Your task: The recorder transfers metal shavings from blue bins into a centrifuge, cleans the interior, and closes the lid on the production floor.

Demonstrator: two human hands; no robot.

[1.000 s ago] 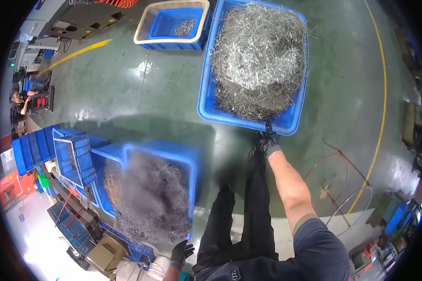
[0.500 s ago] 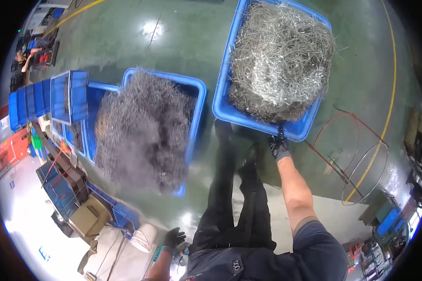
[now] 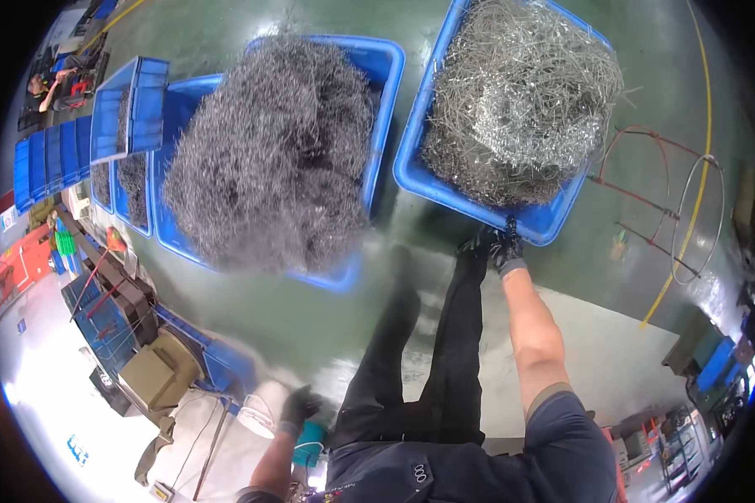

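On the green floor (image 3: 319, 314), a wide blue bin (image 3: 390, 109) heaped with dark metal shavings (image 3: 273, 151) stands to my left. Just right of it, a second bin (image 3: 445, 199) carries silvery shavings (image 3: 520, 109). My gloved right hand (image 3: 507, 251) is clenched on its near edge, close to the right corner. My left hand (image 3: 299, 407) hangs near my hip, loosely spread.

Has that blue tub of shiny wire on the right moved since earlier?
Yes: the right tub moved backward, from beyond the left tub to alongside it.
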